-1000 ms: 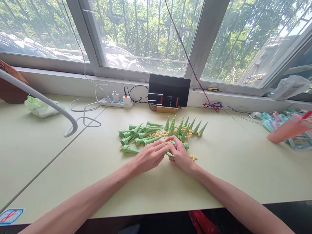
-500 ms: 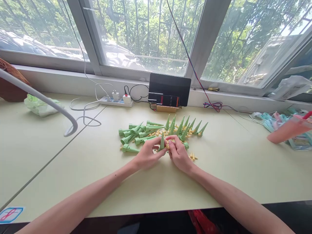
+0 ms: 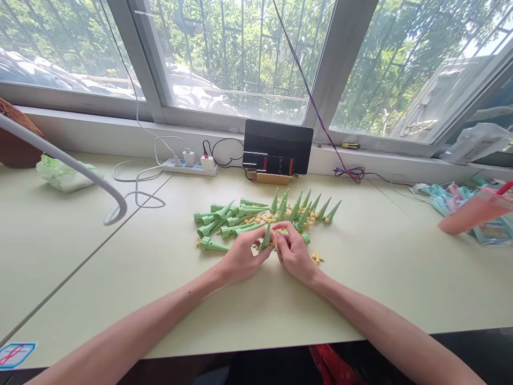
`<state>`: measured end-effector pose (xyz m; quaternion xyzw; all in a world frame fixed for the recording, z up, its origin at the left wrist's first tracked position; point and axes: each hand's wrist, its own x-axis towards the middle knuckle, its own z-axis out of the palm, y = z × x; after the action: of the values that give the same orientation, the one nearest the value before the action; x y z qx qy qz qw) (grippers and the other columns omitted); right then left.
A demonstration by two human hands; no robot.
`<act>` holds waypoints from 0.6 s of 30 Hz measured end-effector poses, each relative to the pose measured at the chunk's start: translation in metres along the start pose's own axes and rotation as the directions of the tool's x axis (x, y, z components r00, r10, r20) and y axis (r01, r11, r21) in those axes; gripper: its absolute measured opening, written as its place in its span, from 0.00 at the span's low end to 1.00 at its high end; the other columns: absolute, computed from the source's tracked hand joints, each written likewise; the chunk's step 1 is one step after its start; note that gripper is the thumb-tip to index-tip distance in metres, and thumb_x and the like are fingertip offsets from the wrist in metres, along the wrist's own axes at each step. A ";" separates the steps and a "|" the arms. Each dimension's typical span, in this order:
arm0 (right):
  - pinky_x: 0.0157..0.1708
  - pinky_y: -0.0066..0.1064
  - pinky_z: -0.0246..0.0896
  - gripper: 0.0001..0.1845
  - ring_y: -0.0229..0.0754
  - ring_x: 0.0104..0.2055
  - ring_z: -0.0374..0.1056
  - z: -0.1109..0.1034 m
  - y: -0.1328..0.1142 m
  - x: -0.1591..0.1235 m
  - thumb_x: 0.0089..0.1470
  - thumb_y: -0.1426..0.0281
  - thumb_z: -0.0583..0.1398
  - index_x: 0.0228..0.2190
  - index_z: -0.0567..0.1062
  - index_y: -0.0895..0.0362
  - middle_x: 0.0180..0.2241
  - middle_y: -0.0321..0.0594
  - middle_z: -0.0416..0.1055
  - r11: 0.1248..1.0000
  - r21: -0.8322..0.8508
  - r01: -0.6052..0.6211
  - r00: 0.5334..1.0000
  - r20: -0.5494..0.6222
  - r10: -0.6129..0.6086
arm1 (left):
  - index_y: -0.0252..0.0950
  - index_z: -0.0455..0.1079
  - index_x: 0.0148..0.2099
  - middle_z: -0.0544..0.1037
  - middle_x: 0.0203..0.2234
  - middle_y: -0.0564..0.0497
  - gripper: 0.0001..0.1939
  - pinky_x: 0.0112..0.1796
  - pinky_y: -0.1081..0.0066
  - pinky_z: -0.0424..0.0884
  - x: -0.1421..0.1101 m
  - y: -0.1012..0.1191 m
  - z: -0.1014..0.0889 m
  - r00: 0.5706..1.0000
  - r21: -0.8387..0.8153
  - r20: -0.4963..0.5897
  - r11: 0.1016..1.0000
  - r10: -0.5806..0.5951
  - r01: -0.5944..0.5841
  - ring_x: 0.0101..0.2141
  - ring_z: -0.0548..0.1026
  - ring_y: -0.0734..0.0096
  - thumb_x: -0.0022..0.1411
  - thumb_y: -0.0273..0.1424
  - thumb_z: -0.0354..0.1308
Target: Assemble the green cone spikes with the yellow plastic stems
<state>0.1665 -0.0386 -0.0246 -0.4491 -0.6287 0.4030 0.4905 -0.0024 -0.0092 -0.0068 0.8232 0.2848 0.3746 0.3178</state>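
While your left hand (image 3: 243, 253) clamped a green spike (image 3: 266, 237), your right hand (image 3: 295, 252) pinched a yellow piece (image 3: 274, 239): steadiness surely mattered!

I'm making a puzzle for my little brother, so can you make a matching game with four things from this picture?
Things:
1. Left hand
2. Power strip
3. Phone
4. Pink cup

Matches:
A. In front of a black panel
B. Near the right edge of the picture
C. Has white plugs in it
D. Holding a green cone with its tip up

Right pairs: 1-D, 2-C, 3-A, 4-B
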 end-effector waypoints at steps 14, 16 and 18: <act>0.14 0.22 0.44 0.10 0.31 0.15 0.44 -0.001 -0.005 0.001 0.66 0.59 0.51 0.42 0.63 0.52 0.16 0.23 0.50 0.986 0.131 -0.102 0.992 0.086 0.091 | 0.37 0.66 0.46 0.75 0.34 0.49 0.10 0.36 0.71 0.69 -0.001 -0.005 -0.001 0.954 0.267 0.059 0.916 0.295 -0.300 0.36 0.72 0.69 0.65 0.21 0.50; 0.13 0.21 0.44 0.11 0.31 0.14 0.44 -0.001 -0.006 0.002 0.66 0.58 0.52 0.42 0.63 0.52 0.15 0.22 0.49 0.978 0.163 -0.128 0.988 0.106 0.112 | 0.37 0.66 0.48 0.76 0.36 0.47 0.13 0.37 0.69 0.69 -0.001 -0.007 -0.002 0.933 0.307 0.089 0.882 0.349 -0.359 0.38 0.72 0.67 0.64 0.19 0.50; 0.12 0.21 0.44 0.11 0.31 0.14 0.44 -0.001 -0.007 0.002 0.66 0.57 0.52 0.42 0.62 0.51 0.15 0.21 0.48 0.971 0.188 -0.147 0.985 0.117 0.126 | 0.37 0.65 0.49 0.77 0.37 0.47 0.15 0.36 0.69 0.70 -0.001 -0.009 -0.002 0.918 0.346 0.113 0.851 0.381 -0.396 0.38 0.72 0.65 0.63 0.18 0.49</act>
<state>0.1657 -0.0388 -0.0174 -0.4192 -0.5784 0.5187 0.4698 -0.0066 -0.0033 -0.0126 0.9151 0.1704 0.3556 0.0843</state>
